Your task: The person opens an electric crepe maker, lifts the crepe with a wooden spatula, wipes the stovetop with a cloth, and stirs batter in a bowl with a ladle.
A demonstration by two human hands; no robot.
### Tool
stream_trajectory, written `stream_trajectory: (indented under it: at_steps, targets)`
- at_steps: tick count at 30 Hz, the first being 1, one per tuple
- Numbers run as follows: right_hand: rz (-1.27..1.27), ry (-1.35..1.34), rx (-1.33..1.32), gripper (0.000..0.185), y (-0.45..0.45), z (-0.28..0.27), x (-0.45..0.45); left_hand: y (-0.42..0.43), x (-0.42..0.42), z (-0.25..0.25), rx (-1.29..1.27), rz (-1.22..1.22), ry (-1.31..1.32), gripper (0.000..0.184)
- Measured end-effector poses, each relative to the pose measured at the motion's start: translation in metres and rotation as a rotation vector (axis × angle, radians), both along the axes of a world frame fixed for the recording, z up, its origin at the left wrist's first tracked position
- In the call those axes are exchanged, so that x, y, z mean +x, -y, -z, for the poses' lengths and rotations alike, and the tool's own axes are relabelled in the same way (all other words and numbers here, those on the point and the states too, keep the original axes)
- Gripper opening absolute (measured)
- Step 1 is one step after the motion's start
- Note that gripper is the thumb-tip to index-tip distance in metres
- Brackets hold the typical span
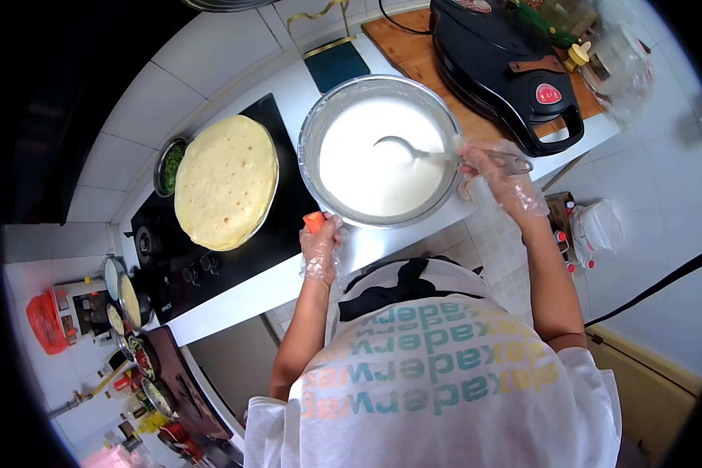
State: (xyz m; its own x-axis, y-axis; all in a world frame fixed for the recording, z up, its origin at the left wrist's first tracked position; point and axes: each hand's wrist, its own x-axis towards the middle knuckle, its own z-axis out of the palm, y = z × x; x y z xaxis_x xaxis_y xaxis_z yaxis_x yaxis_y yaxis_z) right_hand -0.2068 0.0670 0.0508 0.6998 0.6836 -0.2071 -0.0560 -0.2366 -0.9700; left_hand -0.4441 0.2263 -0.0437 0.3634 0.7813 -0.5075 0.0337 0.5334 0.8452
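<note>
My right hand [508,186], in a clear plastic glove, is closed around the handle of a metal ladle [429,155]. The ladle's bowl sits in white batter inside a large glass bowl [307,168] on the counter. My left hand [320,248], gloved as well, grips a short orange piece [313,222] that looks like a carrot chunk, close to the bowl's near left edge. To the left, a stack of round pale yellow pancakes [226,181] rests on a plate over the black cooktop.
A black electric griddle [495,70] with its lid down stands on a wooden board [398,43] at the back right. Behind the pancakes is a bowl of chopped greens [171,165]. Several dishes and a dark red cutting board [181,374] lie farther left.
</note>
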Motion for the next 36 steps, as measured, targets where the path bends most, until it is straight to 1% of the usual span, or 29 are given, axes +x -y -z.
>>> stream_trajectory:
  at_steps: [3, 6, 7, 10, 13, 16, 19, 22, 25, 28, 29, 32, 33, 36]
  targets:
    - [0.094, 0.051, 0.205, 0.016, -0.005, 0.005, 0.001, 0.000, 0.000, 0.000, -0.013, -0.006, -0.002, 0.015]
    - [0.010, 0.181, 0.253, 0.016, -0.021, 0.028, -0.002, -0.001, -0.001, 0.001, -0.013, 0.010, 0.002, 0.015]
    - [-0.052, 0.164, 0.247, 0.015, -0.023, 0.020, -0.007, -0.001, -0.001, 0.002, 0.000, 0.018, -0.003, 0.015]
    - [-0.021, 0.000, 0.119, 0.015, -0.017, 0.010, -0.012, -0.002, -0.001, 0.004, 0.020, 0.039, -0.005, 0.015]
    - [-0.018, 0.002, 0.056, 0.014, 0.001, -0.004, 0.001, 0.000, -0.002, 0.002, 0.006, 0.022, 0.010, 0.015]
    - [0.054, 0.068, 0.158, 0.014, -0.002, -0.001, 0.003, 0.002, -0.001, 0.001, -0.001, 0.018, 0.016, 0.015]
    - [-0.005, 0.210, 0.320, 0.014, -0.020, 0.022, -0.002, 0.004, 0.001, 0.003, -0.003, 0.022, 0.018, 0.015]
    - [-0.076, 0.173, 0.199, 0.014, -0.019, 0.016, -0.013, 0.003, -0.001, 0.005, 0.002, 0.030, 0.006, 0.015]
    - [-0.084, 0.020, 0.036, 0.014, -0.001, 0.000, -0.008, 0.002, -0.002, 0.007, 0.006, 0.034, -0.003, 0.015]
    - [-0.001, -0.001, -0.016, 0.014, 0.009, -0.008, 0.006, 0.005, 0.000, 0.005, -0.002, 0.019, -0.018, 0.015]
    - [-0.004, 0.129, 0.152, 0.014, 0.007, 0.003, 0.007, 0.004, 0.001, 0.005, -0.008, 0.017, -0.017, 0.015]
    - [-0.027, 0.207, 0.237, 0.014, -0.011, 0.020, 0.002, 0.003, 0.002, 0.003, -0.014, 0.011, -0.014, 0.016]
    - [-0.073, 0.171, 0.165, 0.014, -0.013, 0.021, -0.002, 0.003, 0.001, 0.003, -0.016, 0.011, -0.016, 0.016]
    - [-0.074, 0.105, 0.171, 0.014, -0.015, 0.019, -0.016, 0.003, 0.000, 0.003, 0.004, 0.025, -0.013, 0.015]
